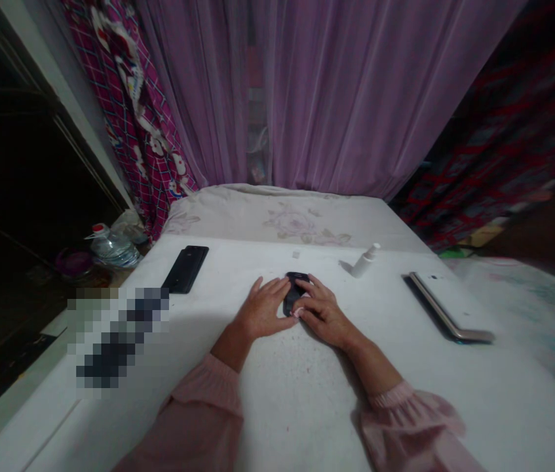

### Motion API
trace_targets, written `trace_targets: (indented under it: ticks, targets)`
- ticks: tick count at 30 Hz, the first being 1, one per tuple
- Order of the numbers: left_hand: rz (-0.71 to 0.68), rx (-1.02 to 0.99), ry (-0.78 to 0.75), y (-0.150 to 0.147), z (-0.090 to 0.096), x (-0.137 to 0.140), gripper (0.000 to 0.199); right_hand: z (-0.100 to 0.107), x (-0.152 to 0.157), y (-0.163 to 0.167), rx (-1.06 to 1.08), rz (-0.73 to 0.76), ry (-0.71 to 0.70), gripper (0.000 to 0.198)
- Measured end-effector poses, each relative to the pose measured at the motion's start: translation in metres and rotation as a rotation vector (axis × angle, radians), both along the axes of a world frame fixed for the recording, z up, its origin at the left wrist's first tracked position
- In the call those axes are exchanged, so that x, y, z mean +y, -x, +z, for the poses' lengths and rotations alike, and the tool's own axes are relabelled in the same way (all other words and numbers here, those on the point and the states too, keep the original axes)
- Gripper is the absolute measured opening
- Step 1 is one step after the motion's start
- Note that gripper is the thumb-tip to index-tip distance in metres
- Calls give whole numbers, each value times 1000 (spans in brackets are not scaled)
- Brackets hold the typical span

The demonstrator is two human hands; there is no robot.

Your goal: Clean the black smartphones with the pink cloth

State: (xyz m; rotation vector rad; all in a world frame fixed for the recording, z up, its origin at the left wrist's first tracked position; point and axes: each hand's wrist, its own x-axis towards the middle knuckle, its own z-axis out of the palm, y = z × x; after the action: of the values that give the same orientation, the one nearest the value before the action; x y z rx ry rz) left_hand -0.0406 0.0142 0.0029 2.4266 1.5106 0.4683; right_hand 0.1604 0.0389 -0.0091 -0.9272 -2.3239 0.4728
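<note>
A small dark smartphone (288, 303) lies flat on the white-covered surface between my hands. My left hand (263, 309) holds it at its left side, with fingertips against the upper left edge and the thumb by the lower end. Over the phone's right side, my right hand (325, 314) has its fingers bent around a small pale pink piece of cloth or tissue (298, 313), pressed down near the lower part of the screen. Parts of the phone are hidden under the fingers.
Dark phones (187, 269) lie at the left, above a pixelated patch. A white spray bottle (365, 261) stands to the right, and a stack of larger devices with a white one on top (447, 305) lies farther right. Purple curtains (326, 98) hang behind. A water bottle (113, 248) stands beyond the left edge.
</note>
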Motion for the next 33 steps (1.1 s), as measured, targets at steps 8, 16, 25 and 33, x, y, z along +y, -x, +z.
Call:
trace_targets:
  ticks: [8, 16, 25, 33]
  targets:
    - [-5, 5, 5, 4, -2, 1, 75, 0, 2, -17, 15, -10, 36, 24]
    - [5, 9, 1, 1, 3, -1, 73, 1, 1, -3, 0, 23, 2, 25]
    - [-7, 10, 2, 2, 0, 0, 76, -1, 1, -11, -18, 17, 0, 25]
    - [-10, 10, 1, 3, -2, 1, 75, -3, 0, -16, -18, -36, -19, 27]
